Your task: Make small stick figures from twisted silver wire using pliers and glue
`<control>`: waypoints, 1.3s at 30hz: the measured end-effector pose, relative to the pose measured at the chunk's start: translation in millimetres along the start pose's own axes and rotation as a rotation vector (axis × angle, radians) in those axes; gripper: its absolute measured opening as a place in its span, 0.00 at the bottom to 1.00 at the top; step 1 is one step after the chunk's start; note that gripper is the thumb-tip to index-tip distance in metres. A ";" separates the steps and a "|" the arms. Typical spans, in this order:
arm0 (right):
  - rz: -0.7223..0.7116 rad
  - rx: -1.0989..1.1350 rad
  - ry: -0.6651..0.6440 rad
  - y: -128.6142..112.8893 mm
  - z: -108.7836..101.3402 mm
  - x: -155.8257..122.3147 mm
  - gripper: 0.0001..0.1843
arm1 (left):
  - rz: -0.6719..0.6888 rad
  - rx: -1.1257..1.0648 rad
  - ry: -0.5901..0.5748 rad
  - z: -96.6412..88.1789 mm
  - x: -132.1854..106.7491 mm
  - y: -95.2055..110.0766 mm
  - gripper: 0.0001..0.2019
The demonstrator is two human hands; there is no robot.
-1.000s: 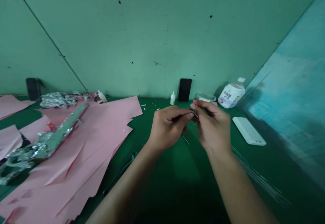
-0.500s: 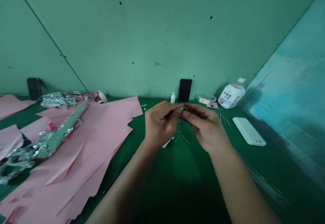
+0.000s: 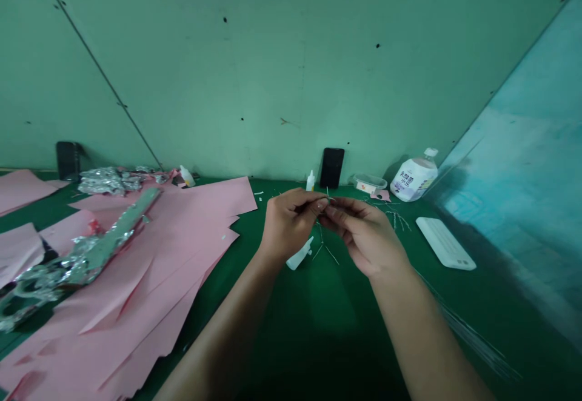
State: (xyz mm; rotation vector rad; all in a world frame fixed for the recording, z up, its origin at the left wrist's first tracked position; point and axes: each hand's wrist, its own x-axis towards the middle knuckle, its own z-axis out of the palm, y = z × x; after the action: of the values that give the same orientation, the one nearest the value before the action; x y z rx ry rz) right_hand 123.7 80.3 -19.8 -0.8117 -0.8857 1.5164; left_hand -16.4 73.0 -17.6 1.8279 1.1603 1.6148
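Over the middle of the green table, my left hand [image 3: 293,219] and my right hand [image 3: 366,231] meet at the fingertips. Both pinch a thin wire [image 3: 327,192], whose end pokes up above the fingers; the rest of it is largely covered. Below the hands, a forked wire piece [image 3: 322,246] shows, its two legs spread apart; I cannot tell whether it joins the pinched part. A small white glue bottle [image 3: 299,257] lies on its side beneath my left hand.
Pink paper sheets [image 3: 182,249] cover the left side, with foil-wrapped pieces [image 3: 86,261] on top. At the back stand a phone [image 3: 332,168], an upright glue bottle [image 3: 310,181], a plastic tub [image 3: 370,183] and a drink bottle [image 3: 413,177]. A white case [image 3: 445,243] and loose wires [image 3: 477,337] lie right.
The view has tilted slightly, so the scene sits a little lower. A wire end now shows above my fingertips, and more of the lying glue bottle is uncovered. Both hands stay pinched together.
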 end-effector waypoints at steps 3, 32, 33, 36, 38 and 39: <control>-0.070 -0.050 0.039 2.6 3.9 -2.0 0.13 | -0.095 -0.082 -0.040 -0.6 1.1 -0.1 0.06; -0.107 -0.024 -0.013 5.8 7.9 -3.9 0.15 | -0.236 -0.364 -0.173 -1.7 2.5 -1.7 0.10; -0.091 -0.009 -0.028 6.5 7.5 -3.3 0.16 | -0.229 -0.364 -0.171 -2.4 2.5 -2.0 0.10; -0.061 0.036 -0.058 8.9 6.1 -1.1 0.16 | -0.210 -0.338 -0.154 -4.5 2.9 -2.5 0.09; -0.045 0.053 -0.058 9.9 5.5 -0.3 0.15 | -0.200 -0.332 -0.132 -5.2 3.1 -2.5 0.09; -0.048 0.052 -0.056 10.0 5.4 -0.3 0.14 | -0.197 -0.340 -0.124 -5.2 3.1 -2.4 0.09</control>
State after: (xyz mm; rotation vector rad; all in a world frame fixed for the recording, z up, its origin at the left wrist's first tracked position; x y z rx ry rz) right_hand 114.3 78.8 -26.0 -0.7083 -0.8966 1.5196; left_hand -22.1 75.7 -16.5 1.5235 0.9149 1.4614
